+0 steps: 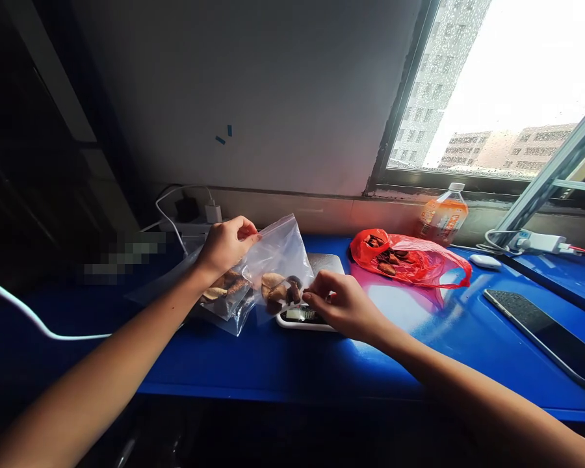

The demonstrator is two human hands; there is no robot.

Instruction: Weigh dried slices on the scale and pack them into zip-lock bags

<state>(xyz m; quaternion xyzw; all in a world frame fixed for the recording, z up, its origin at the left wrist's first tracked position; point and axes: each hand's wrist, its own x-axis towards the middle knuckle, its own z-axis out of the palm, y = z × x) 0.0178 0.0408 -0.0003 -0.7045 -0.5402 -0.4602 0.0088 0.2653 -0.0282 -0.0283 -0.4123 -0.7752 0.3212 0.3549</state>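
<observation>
A clear plastic zip bag [286,250] with brown dried slices [275,289] at its bottom hangs tilted in front of a kitchen scale [326,263]. My left hand [228,244] is closed in a pinch on the bag's upper left corner. At its lower right edge, my right hand [338,302] pinches the plastic, just over the scale's front. The scale's display is partly visible; the bag and right hand cover much of the rest. Under my left wrist lies another clear bag [231,302] of similar dried pieces, partly hidden by the arm.
Right of the scale, a red plastic bag [419,263] lies open with dark dried pieces inside. An orange drink bottle [446,211] stands behind it. A phone [541,331], a white earbud case [485,261] and a power strip [541,242] occupy the right. A white cable [39,322] crosses the left.
</observation>
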